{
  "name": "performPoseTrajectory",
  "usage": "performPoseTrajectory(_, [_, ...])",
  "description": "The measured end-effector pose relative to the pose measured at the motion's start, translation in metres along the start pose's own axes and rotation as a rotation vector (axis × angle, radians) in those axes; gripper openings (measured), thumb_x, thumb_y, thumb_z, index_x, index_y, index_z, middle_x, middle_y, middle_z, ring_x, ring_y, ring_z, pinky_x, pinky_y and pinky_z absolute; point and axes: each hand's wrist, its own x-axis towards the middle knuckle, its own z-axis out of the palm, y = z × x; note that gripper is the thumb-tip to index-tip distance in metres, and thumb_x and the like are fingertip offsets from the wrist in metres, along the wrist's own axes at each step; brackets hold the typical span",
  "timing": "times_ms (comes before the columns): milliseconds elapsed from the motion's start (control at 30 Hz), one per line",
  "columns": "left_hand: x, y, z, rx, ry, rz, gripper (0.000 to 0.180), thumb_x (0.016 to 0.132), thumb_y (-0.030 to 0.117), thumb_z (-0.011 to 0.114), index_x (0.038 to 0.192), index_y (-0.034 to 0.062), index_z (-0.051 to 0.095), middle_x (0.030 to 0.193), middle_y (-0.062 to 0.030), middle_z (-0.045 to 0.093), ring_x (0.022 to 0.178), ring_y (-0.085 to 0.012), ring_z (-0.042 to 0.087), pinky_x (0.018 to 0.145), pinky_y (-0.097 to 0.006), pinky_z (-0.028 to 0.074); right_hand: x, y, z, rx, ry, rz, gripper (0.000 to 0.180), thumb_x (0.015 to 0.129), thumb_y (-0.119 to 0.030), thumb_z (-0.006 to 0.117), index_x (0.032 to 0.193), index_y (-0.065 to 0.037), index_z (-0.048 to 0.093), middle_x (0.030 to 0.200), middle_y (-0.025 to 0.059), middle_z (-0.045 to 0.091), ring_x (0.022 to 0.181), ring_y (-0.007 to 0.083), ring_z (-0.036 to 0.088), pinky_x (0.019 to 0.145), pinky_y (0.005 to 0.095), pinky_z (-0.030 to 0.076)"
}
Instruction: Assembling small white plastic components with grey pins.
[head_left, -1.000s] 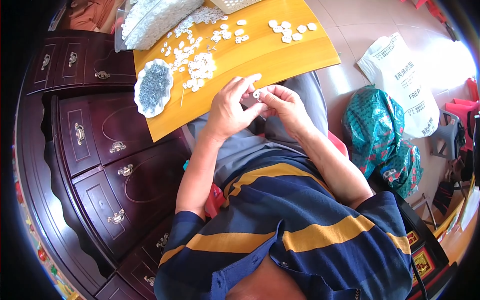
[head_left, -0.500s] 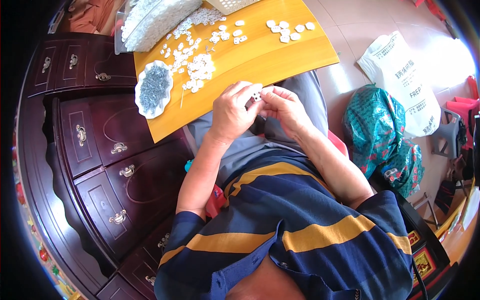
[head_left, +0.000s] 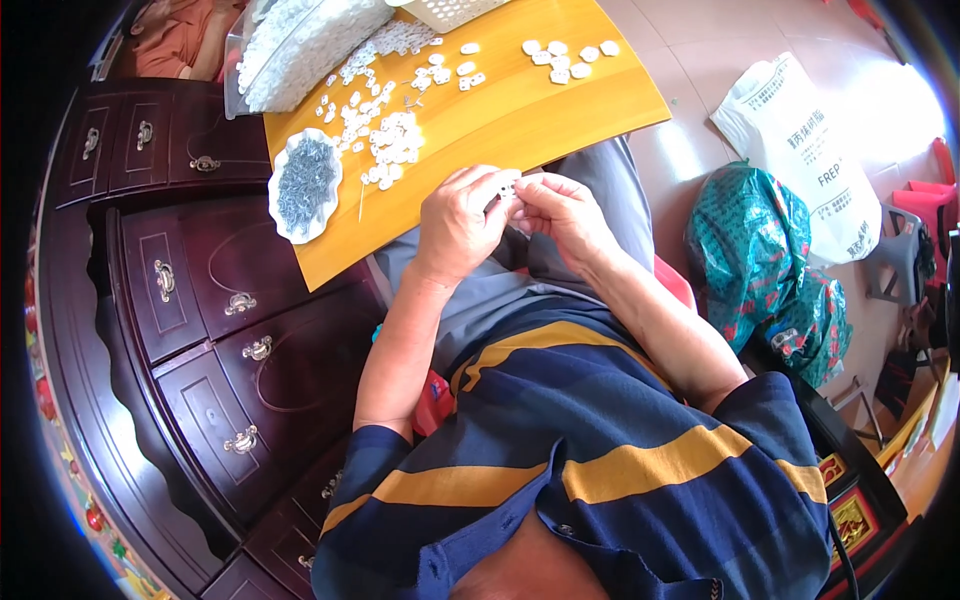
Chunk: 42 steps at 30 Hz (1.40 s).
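Both hands meet in front of the table's near edge, above my lap. A small white plastic piece with dark holes [head_left: 507, 190] sits between the thumb and fingers of my left hand [head_left: 457, 222], which is closed on it. From the other side, my right hand [head_left: 562, 212] pinches at the piece's edge; whether its fingertips also hold something smaller is hidden. Beyond the hands, a pile of loose white pieces [head_left: 396, 138] lies on the wooden table [head_left: 520, 115]. Left of that pile stands a white scalloped dish [head_left: 276, 206] full of thin grey metal screws or pins [head_left: 308, 182].
A clear bin of white pieces [head_left: 300, 55] and a white perforated basket [head_left: 455, 10] stand at the far edge. Several white pieces [head_left: 560, 62] lie apart at far right. Dark drawers [head_left: 215, 270] flank me at left; green bags [head_left: 750, 240] and a white sack [head_left: 800, 150] at right.
The white piece has turned slightly between my fingers, and less of its face shows. My hands stay nearly in place; the whole view has shifted a little.
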Motion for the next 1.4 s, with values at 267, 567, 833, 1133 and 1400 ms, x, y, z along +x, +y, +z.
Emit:
performPoseTrajectory(267, [0.004, 0.0, 0.002, -0.036, 0.011, 0.024, 0.019, 0.084, 0.008, 0.075, 0.104, 0.0066, 0.075, 0.098, -0.0093, 0.075, 0.091, -0.0319, 0.071, 0.079, -0.041, 0.057, 0.001, 0.003, -0.002, 0.004, 0.019, -0.051, 0.012, 0.1, -0.015, 0.068, 0.099, -0.005, 0.074, 0.088, 0.0012, 0.073, 0.077, 0.007, 0.065, 0.071, 0.0208, 0.051])
performPoseTrajectory(567, [0.008, -0.003, 0.009, -0.084, 0.028, 0.027, 0.018, 0.084, 0.008, 0.076, 0.103, 0.0046, 0.076, 0.096, -0.0104, 0.075, 0.089, -0.0323, 0.071, 0.079, -0.041, 0.057, 0.001, 0.0, 0.001, -0.078, 0.079, -0.137, 0.014, 0.099, -0.016, 0.068, 0.096, -0.004, 0.074, 0.084, -0.0003, 0.071, 0.074, 0.0061, 0.061, 0.069, 0.0214, 0.049])
performPoseTrajectory(833, [0.017, -0.021, -0.007, -0.17, 0.063, -0.227, 0.057, 0.091, 0.029, 0.078, 0.135, -0.0019, 0.06, 0.101, -0.015, 0.07, 0.085, -0.0343, 0.07, 0.076, -0.043, 0.057, -0.002, -0.026, 0.006, -0.383, 0.157, -0.285, 0.025, 0.105, -0.025, 0.062, 0.101, -0.003, 0.072, 0.086, -0.0014, 0.068, 0.077, 0.0072, 0.06, 0.073, 0.0235, 0.049])
performPoseTrajectory(1133, [0.036, -0.07, -0.008, 0.376, 0.134, -0.437, 0.063, 0.096, 0.035, 0.068, 0.143, -0.0039, 0.051, 0.09, -0.023, 0.073, 0.08, -0.0398, 0.073, 0.068, -0.049, 0.059, -0.001, -0.053, 0.006, -0.6, 0.084, -0.256, 0.023, 0.106, -0.024, 0.061, 0.092, -0.006, 0.067, 0.075, -0.0006, 0.065, 0.068, 0.0069, 0.056, 0.064, 0.0223, 0.044])
performPoseTrajectory(1400, [0.046, -0.076, -0.013, 0.355, 0.059, -0.444, 0.056, 0.096, 0.036, 0.067, 0.135, -0.0032, 0.056, 0.081, -0.0212, 0.074, 0.073, -0.039, 0.074, 0.063, -0.051, 0.059, 0.029, -0.104, -0.014, -1.138, 0.259, -0.475, 0.029, 0.097, -0.025, 0.065, 0.085, 0.001, 0.071, 0.065, 0.0064, 0.066, 0.059, 0.0136, 0.062, 0.058, 0.0304, 0.049])
